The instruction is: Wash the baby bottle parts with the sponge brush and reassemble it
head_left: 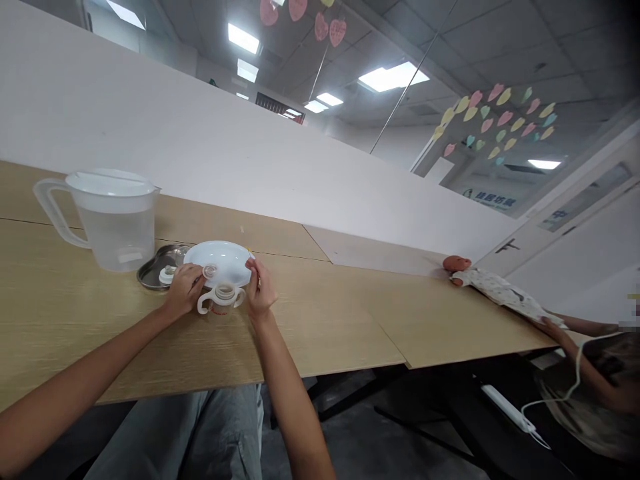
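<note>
My left hand point(185, 290) pinches a small clear round piece point(210, 271) over the near left rim of a white bowl point(220, 257). At the bowl's right rim, the fingers of my right hand point(261, 283) are pressed together. A tiny yellow tip shows just above them, but what they hold is too small to name. Between my hands stands an open baby bottle point(221, 303) with two white handles, upright and untouched. Left of the bowl, a metal kidney-shaped tray point(150, 275) holds a white bottle collar point(167, 275).
A translucent plastic pitcher point(120, 230) stands at the left, behind the tray. A low white wall point(225, 167) runs along the back of the wooden table point(320, 320). Far right, another person's hands point(553, 330) touch a clothed baby doll point(505, 290) lying on the table.
</note>
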Action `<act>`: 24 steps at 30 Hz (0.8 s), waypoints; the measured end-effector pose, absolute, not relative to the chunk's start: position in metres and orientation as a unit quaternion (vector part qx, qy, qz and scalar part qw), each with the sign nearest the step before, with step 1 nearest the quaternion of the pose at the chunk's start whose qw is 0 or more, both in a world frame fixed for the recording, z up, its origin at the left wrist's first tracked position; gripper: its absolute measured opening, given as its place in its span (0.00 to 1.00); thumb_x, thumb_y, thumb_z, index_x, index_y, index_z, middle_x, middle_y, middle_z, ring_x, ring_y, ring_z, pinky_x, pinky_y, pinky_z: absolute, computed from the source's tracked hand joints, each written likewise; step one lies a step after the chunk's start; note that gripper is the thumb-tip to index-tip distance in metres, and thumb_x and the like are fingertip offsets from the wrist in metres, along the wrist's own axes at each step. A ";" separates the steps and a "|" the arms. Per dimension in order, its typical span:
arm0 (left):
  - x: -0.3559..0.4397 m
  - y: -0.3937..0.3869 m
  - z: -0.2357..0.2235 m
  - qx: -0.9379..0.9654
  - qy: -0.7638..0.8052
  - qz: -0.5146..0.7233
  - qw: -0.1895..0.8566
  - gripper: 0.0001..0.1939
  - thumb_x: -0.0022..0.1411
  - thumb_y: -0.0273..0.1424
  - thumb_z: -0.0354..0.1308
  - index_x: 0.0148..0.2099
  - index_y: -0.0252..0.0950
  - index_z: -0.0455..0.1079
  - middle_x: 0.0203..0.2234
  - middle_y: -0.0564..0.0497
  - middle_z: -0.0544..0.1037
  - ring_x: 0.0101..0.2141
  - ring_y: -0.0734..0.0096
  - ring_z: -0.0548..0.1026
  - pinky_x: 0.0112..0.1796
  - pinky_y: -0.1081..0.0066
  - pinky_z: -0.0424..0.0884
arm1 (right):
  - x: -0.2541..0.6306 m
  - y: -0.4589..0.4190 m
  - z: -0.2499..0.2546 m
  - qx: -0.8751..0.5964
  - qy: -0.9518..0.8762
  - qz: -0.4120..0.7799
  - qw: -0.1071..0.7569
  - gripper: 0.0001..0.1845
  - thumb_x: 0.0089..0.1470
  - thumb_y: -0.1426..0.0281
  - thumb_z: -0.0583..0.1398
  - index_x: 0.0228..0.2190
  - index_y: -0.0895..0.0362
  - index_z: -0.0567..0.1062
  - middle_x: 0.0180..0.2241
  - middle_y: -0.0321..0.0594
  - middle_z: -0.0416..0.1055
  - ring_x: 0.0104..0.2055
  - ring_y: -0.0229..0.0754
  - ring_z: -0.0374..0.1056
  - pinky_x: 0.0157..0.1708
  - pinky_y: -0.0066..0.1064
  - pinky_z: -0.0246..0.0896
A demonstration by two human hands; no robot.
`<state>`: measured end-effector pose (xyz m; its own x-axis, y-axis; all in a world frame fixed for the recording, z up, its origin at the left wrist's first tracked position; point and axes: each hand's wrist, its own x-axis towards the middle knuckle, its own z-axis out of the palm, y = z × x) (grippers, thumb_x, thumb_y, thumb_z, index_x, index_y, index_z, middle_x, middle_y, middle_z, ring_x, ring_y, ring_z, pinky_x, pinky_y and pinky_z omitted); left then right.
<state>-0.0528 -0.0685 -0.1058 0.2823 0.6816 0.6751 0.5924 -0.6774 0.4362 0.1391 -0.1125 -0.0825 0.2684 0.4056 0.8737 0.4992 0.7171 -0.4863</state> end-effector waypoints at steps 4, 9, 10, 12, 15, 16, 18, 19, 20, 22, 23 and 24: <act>-0.050 -0.067 -0.108 0.791 0.408 0.454 0.043 0.22 0.68 0.41 0.40 0.33 0.38 0.71 0.31 0.46 0.77 0.36 0.60 0.69 0.45 0.58 0.63 | 0.140 -0.120 -0.089 -0.261 -0.638 -0.102 0.717 0.17 0.66 0.60 0.47 0.48 0.50 0.70 0.38 0.45 0.79 0.39 0.44 0.78 0.40 0.41 0.77; -0.047 -0.068 -0.110 0.781 0.416 0.463 0.042 0.19 0.67 0.38 0.41 0.32 0.38 0.69 0.31 0.44 0.77 0.37 0.59 0.70 0.47 0.57 0.62 | 0.134 -0.135 -0.089 -0.143 -0.681 -0.204 0.689 0.15 0.67 0.62 0.46 0.38 0.49 0.71 0.27 0.37 0.77 0.27 0.38 0.75 0.29 0.31 0.74; -0.047 -0.069 -0.110 0.781 0.417 0.464 0.043 0.19 0.67 0.38 0.41 0.33 0.38 0.69 0.32 0.44 0.77 0.37 0.59 0.70 0.47 0.57 0.62 | 0.131 -0.139 -0.087 -0.129 -0.686 -0.225 0.680 0.15 0.67 0.63 0.46 0.35 0.49 0.70 0.25 0.36 0.76 0.25 0.37 0.74 0.27 0.29 0.73; -0.046 -0.069 -0.110 0.779 0.423 0.460 0.043 0.19 0.67 0.37 0.40 0.34 0.37 0.70 0.32 0.44 0.77 0.37 0.59 0.70 0.48 0.57 0.62 | 0.127 -0.146 -0.084 -0.103 -0.705 -0.252 0.654 0.14 0.67 0.67 0.47 0.32 0.49 0.67 0.24 0.34 0.75 0.24 0.34 0.72 0.26 0.27 0.71; -0.047 -0.068 -0.110 0.778 0.434 0.453 0.040 0.20 0.66 0.37 0.40 0.35 0.37 0.71 0.32 0.44 0.77 0.38 0.59 0.70 0.49 0.57 0.62 | 0.123 -0.151 -0.082 -0.099 -0.752 -0.266 0.596 0.14 0.66 0.69 0.47 0.29 0.50 0.66 0.23 0.33 0.74 0.23 0.33 0.71 0.25 0.26 0.70; -0.047 -0.068 -0.109 0.778 0.434 0.452 0.040 0.20 0.66 0.37 0.40 0.35 0.37 0.71 0.32 0.44 0.78 0.38 0.59 0.70 0.50 0.57 0.62 | 0.123 -0.151 -0.083 -0.106 -0.767 -0.263 0.576 0.14 0.66 0.68 0.47 0.29 0.50 0.66 0.23 0.34 0.74 0.23 0.33 0.71 0.24 0.26 0.70; -0.047 -0.068 -0.109 0.780 0.432 0.451 0.042 0.20 0.66 0.37 0.40 0.35 0.37 0.71 0.33 0.44 0.78 0.39 0.60 0.70 0.50 0.57 0.61 | 0.123 -0.147 -0.086 -0.120 -0.790 -0.248 0.548 0.15 0.67 0.67 0.47 0.29 0.50 0.67 0.22 0.34 0.74 0.23 0.33 0.70 0.24 0.26 0.69; -0.047 -0.068 -0.109 0.781 0.430 0.451 0.044 0.20 0.66 0.37 0.40 0.35 0.37 0.71 0.33 0.44 0.78 0.38 0.60 0.70 0.50 0.57 0.61 | 0.123 -0.145 -0.088 -0.125 -0.799 -0.238 0.538 0.14 0.67 0.66 0.48 0.30 0.50 0.67 0.23 0.34 0.74 0.23 0.33 0.70 0.24 0.26 0.69; -0.048 -0.068 -0.109 0.781 0.430 0.451 0.044 0.20 0.66 0.37 0.40 0.35 0.37 0.71 0.33 0.44 0.78 0.38 0.60 0.70 0.50 0.57 0.61 | 0.123 -0.143 -0.090 -0.126 -0.804 -0.233 0.533 0.14 0.67 0.66 0.49 0.30 0.51 0.67 0.23 0.34 0.74 0.23 0.33 0.70 0.24 0.26 0.69; -0.048 -0.068 -0.109 0.783 0.427 0.450 0.045 0.21 0.67 0.37 0.39 0.36 0.37 0.72 0.35 0.44 0.79 0.39 0.59 0.70 0.50 0.57 0.61 | 0.122 -0.139 -0.092 -0.119 -0.801 -0.246 0.533 0.13 0.66 0.67 0.50 0.30 0.52 0.67 0.23 0.35 0.74 0.23 0.34 0.70 0.25 0.27 0.69; -0.048 -0.068 -0.109 0.784 0.427 0.448 0.047 0.21 0.67 0.37 0.39 0.37 0.36 0.73 0.36 0.44 0.79 0.40 0.59 0.70 0.50 0.57 0.61 | 0.121 -0.137 -0.092 -0.116 -0.794 -0.267 0.534 0.12 0.66 0.68 0.50 0.30 0.52 0.67 0.23 0.35 0.73 0.23 0.34 0.70 0.25 0.27 0.69; -0.048 -0.068 -0.109 0.785 0.427 0.447 0.048 0.22 0.67 0.38 0.38 0.38 0.36 0.73 0.36 0.45 0.79 0.40 0.59 0.70 0.51 0.57 0.61 | 0.120 -0.136 -0.091 -0.114 -0.783 -0.292 0.537 0.13 0.66 0.69 0.49 0.29 0.53 0.67 0.22 0.35 0.73 0.22 0.34 0.69 0.25 0.27 0.68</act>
<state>-0.0482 -0.0678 -0.1092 0.2370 0.7128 0.6601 0.6269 -0.6313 0.4565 0.1203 -0.1362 -0.0913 -0.3964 -0.1349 0.9081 0.4927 0.8034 0.3344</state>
